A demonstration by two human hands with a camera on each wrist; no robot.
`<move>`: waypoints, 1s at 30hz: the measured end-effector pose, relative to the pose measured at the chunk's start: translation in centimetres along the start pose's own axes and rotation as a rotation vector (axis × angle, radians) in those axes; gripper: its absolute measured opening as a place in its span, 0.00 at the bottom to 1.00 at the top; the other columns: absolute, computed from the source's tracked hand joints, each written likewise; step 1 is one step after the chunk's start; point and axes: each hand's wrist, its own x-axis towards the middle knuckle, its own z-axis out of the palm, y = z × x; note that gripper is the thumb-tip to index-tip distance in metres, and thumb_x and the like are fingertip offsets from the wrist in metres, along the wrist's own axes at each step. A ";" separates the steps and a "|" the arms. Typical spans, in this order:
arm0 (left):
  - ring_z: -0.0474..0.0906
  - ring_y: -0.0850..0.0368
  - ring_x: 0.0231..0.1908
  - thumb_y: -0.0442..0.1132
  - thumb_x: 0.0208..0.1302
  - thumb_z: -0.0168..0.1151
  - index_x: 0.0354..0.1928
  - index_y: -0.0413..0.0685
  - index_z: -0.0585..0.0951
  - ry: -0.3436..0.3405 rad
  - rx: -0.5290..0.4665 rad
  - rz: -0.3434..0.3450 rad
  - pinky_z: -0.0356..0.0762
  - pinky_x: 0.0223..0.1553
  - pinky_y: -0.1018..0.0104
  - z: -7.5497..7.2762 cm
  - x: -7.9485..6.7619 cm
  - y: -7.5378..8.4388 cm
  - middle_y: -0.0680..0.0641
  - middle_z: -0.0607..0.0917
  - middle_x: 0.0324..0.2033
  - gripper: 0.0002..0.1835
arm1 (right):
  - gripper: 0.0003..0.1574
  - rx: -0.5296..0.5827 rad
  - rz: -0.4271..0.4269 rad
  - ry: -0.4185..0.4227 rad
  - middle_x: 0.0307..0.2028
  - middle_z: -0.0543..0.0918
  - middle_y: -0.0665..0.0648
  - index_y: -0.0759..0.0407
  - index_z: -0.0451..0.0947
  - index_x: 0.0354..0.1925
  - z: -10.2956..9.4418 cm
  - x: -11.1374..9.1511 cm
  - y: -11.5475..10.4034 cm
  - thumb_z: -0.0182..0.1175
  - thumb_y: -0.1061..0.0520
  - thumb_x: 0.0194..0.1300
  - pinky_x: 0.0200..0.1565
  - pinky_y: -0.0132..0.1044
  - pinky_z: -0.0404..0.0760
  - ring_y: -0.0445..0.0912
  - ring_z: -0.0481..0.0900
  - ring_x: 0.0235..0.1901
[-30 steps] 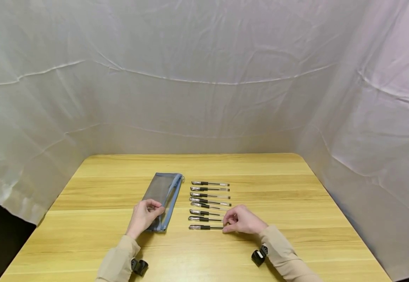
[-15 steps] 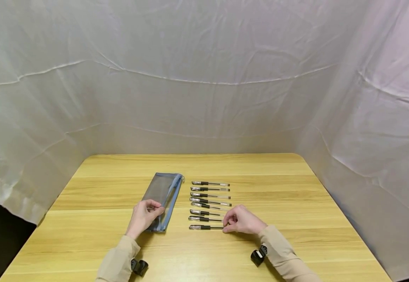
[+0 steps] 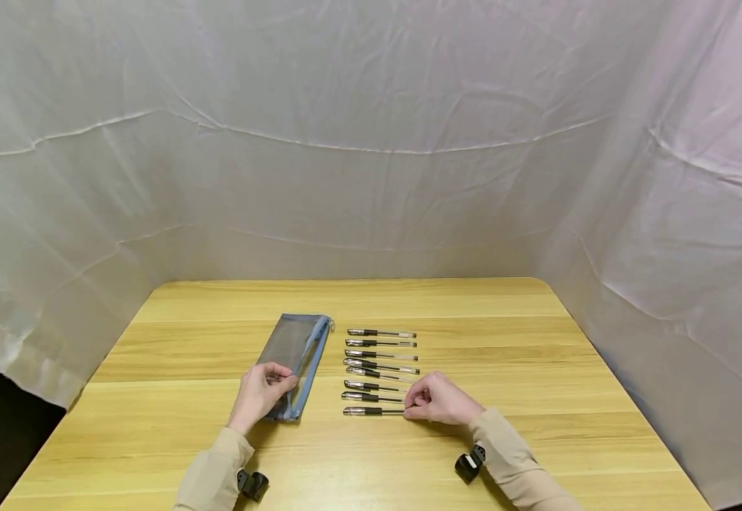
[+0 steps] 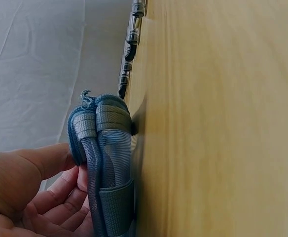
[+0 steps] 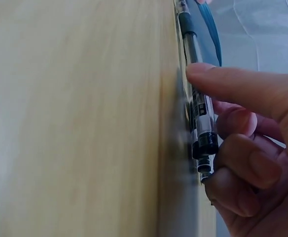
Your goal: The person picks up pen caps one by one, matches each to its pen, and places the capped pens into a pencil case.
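Note:
A blue mesh zip pouch (image 3: 284, 342) lies flat left of centre, its zipped side parted toward the pens. My left hand (image 3: 260, 394) pinches the upper layer of the pouch at this opening between thumb and fingers; in the left wrist view the pouch end (image 4: 115, 207) shows two layers spread a little. Several clear-barrelled pens with black grips lie in a column to the right, caps pointing left. My right hand (image 3: 442, 399) pinches the nearest pen (image 3: 363, 411) at its rear end. In the right wrist view, the thumb lies against that pen's clear barrel (image 5: 203, 116), fingers curled on the far side.
Above the nearest pen lie the other pens, such as the farthest pen (image 3: 381, 333), spaced closely. All rest on a wooden table (image 3: 511, 319). Pale grey curtains (image 3: 371, 191) hang behind the table and along both sides. Black wrist cameras (image 3: 253, 485) sit on both sleeves.

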 end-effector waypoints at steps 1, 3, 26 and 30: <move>0.80 0.61 0.27 0.34 0.61 0.70 0.36 0.38 0.86 -0.001 -0.001 -0.001 0.75 0.30 0.73 0.0 0.0 0.0 0.44 0.88 0.29 0.06 | 0.04 0.004 0.000 -0.003 0.16 0.68 0.41 0.54 0.86 0.29 0.0 0.0 0.0 0.72 0.59 0.59 0.24 0.22 0.63 0.29 0.60 0.17; 0.79 0.61 0.27 0.34 0.61 0.70 0.35 0.38 0.86 0.000 -0.002 -0.002 0.75 0.30 0.73 0.0 0.0 0.0 0.44 0.88 0.29 0.06 | 0.04 0.017 0.003 -0.009 0.17 0.68 0.40 0.54 0.86 0.29 -0.1 -0.1 0.0 0.71 0.59 0.60 0.24 0.22 0.64 0.29 0.61 0.17; 0.81 0.62 0.27 0.34 0.60 0.71 0.35 0.38 0.86 0.012 -0.014 -0.009 0.75 0.31 0.74 0.1 0.0 0.1 0.44 0.88 0.29 0.06 | 0.05 0.126 -0.004 -0.034 0.25 0.75 0.46 0.59 0.83 0.36 -0.8 0.0 -0.2 0.63 0.58 0.68 0.28 0.23 0.71 0.30 0.67 0.23; 0.80 0.62 0.27 0.34 0.59 0.71 0.35 0.38 0.86 0.010 -0.018 -0.013 0.75 0.31 0.74 0.1 0.0 0.1 0.44 0.88 0.29 0.06 | 0.07 0.137 -0.022 -0.041 0.30 0.80 0.53 0.61 0.82 0.38 -0.9 0.1 -0.1 0.59 0.59 0.70 0.28 0.24 0.75 0.31 0.71 0.25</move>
